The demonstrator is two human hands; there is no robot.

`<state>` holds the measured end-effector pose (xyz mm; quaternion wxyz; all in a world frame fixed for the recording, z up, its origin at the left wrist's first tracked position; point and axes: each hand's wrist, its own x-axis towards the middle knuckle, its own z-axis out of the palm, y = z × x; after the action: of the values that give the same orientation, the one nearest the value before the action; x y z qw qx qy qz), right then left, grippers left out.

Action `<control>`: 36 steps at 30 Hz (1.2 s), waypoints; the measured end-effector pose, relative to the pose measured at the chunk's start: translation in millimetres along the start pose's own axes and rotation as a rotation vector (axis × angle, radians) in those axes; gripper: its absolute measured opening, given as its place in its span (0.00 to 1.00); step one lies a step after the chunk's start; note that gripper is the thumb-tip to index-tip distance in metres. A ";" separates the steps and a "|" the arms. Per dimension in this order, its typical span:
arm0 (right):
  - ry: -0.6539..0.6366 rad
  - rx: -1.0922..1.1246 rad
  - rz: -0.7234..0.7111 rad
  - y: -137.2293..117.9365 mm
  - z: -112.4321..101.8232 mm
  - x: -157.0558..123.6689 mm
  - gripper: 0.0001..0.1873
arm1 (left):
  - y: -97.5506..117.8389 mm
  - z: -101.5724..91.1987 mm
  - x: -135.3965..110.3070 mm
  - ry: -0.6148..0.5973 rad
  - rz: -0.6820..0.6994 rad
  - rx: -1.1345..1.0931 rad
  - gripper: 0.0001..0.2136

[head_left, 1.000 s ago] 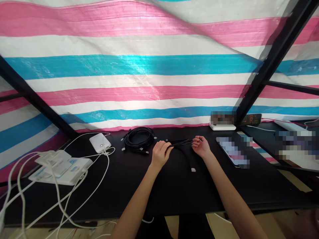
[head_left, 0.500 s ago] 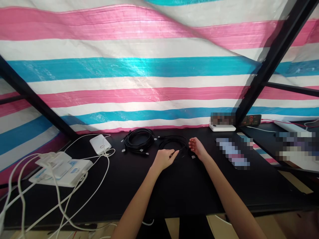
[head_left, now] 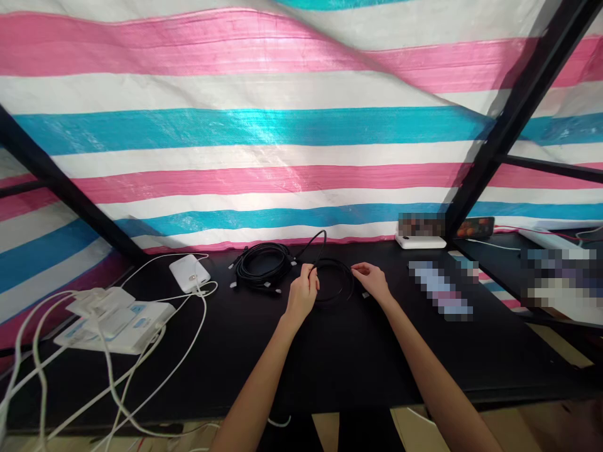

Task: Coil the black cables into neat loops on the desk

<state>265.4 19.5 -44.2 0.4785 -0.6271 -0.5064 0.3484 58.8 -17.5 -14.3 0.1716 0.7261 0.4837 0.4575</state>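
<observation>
A thin black cable (head_left: 337, 280) lies in a loop on the black table (head_left: 330, 351) between my hands. My left hand (head_left: 303, 290) is closed on the left side of that loop, and one strand arcs up behind it toward the tarp. My right hand (head_left: 373, 280) pinches the right side of the same cable, near a small white connector. A bundle of coiled black cables (head_left: 262, 263) with white connector ends lies just left of my left hand.
A white power bank (head_left: 189, 272) and white power strips with chargers (head_left: 112, 317) and trailing white cords sit at the left. A white box (head_left: 420, 240) and blurred items stand at the right. A striped tarp and black frame bars close off the back.
The cable went from a stretched strand to a round loop on the table. My left hand rose slightly and closed on the loop's left side; a strand now arcs upward.
</observation>
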 end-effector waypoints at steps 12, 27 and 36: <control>-0.044 -0.176 -0.029 0.2 -0.3 -2.0 0.09 | -4.8 -12.3 2.7 0.606 0.028 -0.186 0.09; 0.026 0.335 -0.003 -12.6 1.3 1.1 0.25 | -6.0 -20.5 5.8 0.664 0.042 -0.191 0.10; -0.112 0.504 -0.027 -28.1 -1.0 -8.4 0.24 | -7.5 -8.8 0.2 0.487 0.052 -0.159 0.10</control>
<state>255.8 12.0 -17.5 0.5956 -0.4608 -0.4378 0.4913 47.4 -15.5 -14.8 0.0949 0.5909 0.4547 0.6596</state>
